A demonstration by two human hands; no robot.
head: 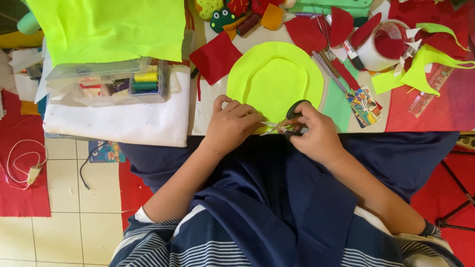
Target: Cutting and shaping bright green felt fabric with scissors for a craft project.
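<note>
**Two hands, one yellow oval, blades at its near edge**

Two hands at the table's near edge. Right hand (319,136), fingers curled through the black loops of the scissors (287,123), pinching them; blades slightly parted, tips aimed toward 9 o'clock. Left hand (231,124), fingers bent and pressed together, pinning the 6 o'clock rim of the felt oval (274,79); whether thumb sits under the felt, cannot tell.

Oval flat on the table, at 12 o'clock from both hands, long axis roughly 12-to-6, a smaller oval outline raised inside it. Scissor blades lying along the rim's near edge, almost crosswise to that axis, tips touching or just beside the left fingertips. Left hand nearer the felt; right hand just off its 5 o'clock corner.

Elsewhere: red scrap (215,57) at the oval's 9 o'clock, tape roll (386,45) toward 2 o'clock, clear box (109,81) well off at 9 o'clock on white cloth (118,123).
</note>
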